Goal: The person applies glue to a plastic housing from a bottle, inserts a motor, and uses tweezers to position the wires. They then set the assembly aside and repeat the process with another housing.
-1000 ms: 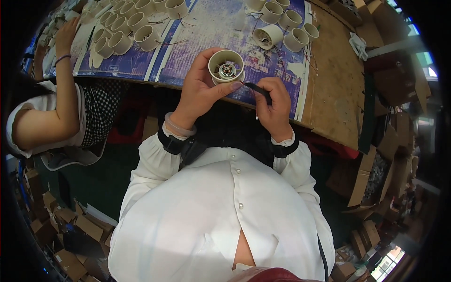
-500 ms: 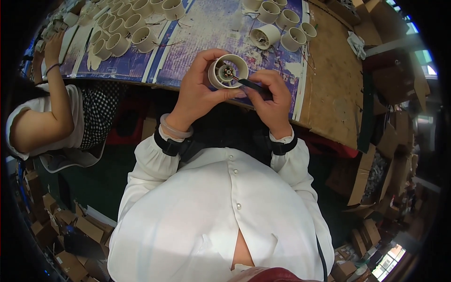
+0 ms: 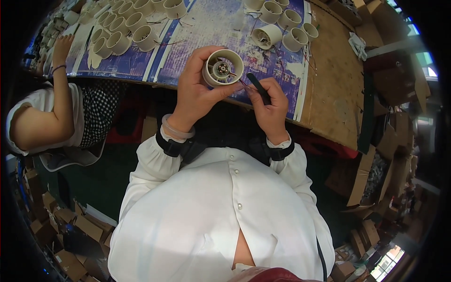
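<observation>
My left hand (image 3: 195, 89) is wrapped around a cream round plastic housing (image 3: 240, 65), its open end tilted up toward me. Inside, a small motor core (image 3: 223, 69) with copper-coloured parts sits on a central hub with spokes. My right hand (image 3: 270, 101), just to the right of the housing, is closed around a slim black tool (image 3: 258, 87) that looks like tweezers. Its blunt dark end sticks up past the fingers, outside the housing. Thin wires (image 3: 242, 83) run from the housing's lower right rim to my right fingertips, which seem to pinch them.
Many similar cream housings (image 3: 143, 37) with wires stand at the table's far left. More housings (image 3: 295, 40) stand far right, one lying tipped (image 3: 266, 36). A co-worker's arm (image 3: 58, 101) reaches in at left. Cardboard boxes (image 3: 369, 178) line the right side.
My right hand has drawn the black tool out from the housing's rim and turned it more upright. The housing has shifted slightly left and up in my left hand.
</observation>
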